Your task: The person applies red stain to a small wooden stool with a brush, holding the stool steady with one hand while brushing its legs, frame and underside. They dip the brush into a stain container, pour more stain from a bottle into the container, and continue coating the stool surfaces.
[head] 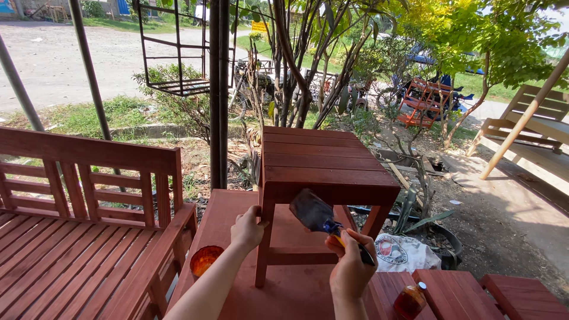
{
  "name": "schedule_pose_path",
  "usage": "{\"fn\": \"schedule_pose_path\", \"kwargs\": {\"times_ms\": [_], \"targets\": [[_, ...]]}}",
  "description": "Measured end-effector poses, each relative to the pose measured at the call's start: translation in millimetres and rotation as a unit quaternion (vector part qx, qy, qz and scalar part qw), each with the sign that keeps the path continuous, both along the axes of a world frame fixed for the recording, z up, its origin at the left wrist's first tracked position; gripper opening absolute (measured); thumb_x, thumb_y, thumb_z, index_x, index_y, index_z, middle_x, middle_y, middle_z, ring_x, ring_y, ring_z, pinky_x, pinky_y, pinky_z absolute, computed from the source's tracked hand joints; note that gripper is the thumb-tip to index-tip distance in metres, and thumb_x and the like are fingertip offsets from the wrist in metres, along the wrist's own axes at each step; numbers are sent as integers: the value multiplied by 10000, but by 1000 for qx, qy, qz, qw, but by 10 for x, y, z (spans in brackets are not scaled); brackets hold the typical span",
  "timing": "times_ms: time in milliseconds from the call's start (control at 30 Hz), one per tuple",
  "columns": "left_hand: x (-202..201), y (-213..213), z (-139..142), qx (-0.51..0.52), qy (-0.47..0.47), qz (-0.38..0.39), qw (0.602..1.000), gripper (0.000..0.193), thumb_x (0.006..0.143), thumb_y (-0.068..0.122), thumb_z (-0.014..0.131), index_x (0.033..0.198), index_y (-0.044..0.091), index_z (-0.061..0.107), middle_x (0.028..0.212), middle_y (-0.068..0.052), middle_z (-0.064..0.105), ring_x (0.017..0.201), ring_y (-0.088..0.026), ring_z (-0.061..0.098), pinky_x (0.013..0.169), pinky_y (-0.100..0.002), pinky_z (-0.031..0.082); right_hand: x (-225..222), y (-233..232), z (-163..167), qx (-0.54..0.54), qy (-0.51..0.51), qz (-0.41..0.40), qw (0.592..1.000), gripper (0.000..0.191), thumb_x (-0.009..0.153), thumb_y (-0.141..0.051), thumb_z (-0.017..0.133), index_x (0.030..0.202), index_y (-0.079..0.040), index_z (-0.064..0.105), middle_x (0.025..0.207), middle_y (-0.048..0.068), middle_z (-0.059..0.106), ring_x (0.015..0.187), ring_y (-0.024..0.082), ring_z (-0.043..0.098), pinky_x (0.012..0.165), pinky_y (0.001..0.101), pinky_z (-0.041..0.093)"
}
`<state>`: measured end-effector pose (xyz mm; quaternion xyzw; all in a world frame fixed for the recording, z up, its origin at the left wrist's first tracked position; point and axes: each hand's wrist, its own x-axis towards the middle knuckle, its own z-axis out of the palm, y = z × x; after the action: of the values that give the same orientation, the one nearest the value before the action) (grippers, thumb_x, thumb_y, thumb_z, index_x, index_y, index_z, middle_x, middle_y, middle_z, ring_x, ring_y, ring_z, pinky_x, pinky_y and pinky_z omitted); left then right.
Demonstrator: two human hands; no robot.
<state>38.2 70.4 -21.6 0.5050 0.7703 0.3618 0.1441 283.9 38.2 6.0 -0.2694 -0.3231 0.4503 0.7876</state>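
Head view: the left hand (246, 228) is wrapped around the front left leg of the red-stained wooden stool (328, 172), which stands on the red table (231, 204). The right hand (351, 265), its grip closed on the paintbrush (323, 218), holds it slanting up and to the left (bristles nearest the stool's front rail), so the stool lies just ahead of both hands.

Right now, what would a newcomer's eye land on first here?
The red-brown slatted wooden stool standing centre frame on a flat board of the same colour. The left hand grips its front left leg, while the right hand holds a wide paintbrush against the stool's front. A matching slatted bench fills the left side, with an orange bowl beside it.
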Motion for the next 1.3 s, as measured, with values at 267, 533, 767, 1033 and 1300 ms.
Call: {"fn": "schedule_pose_path", "kwargs": {"times_ms": [267,533,767,1033,1300], "targets": [[-17,-22,17,-44,32,5,998,446,944,414,666,1363,296,567,1319,76,671,1323,-197,524,1080,-447,408,215,201,94,33,-23,-44,998,38,956,16,634,992,25,638,912,162,699,714,256,741,683,351,646],[-24,-51,25,-55,30,-2,998,427,963,444,640,1356,293,567,1333,101,664,1317,-188,524,1087,-456,398,-156,-184,353,245,-285,-47,926,34,946,-14,647,917,-3,659,840,114,744,723,171,788,618,308,630],[-55,-97,11,-69,58,1,996,443,948,463,641,1361,316,575,1337,136,667,1300,-177,550,1073,-438,429,-217,12,420,341,-355,-105,864,37,941,-22,710,933,-36,677,878,77,724,796,122,701,676,253,566],[-153,-2,-58,-67,54,-9,996,464,931,474,660,1356,311,572,1362,158,644,1310,-182,543,1086,-446,422,1260,621,152,225,-332,-233,886,42,1008,-10,706,1027,21,685,1002,110,704,894,152,688,785,288,579],[-119,-15,-114,-51,13,-1,999,481,943,461,642,1392,310,563,1392,130,641,1331,-205,530,1094,-456,425,1573,613,54,230,-408,-381,797,58,1003,-11,731,1003,-12,672,1044,105,705,931,190,707,815,307,600]]}}
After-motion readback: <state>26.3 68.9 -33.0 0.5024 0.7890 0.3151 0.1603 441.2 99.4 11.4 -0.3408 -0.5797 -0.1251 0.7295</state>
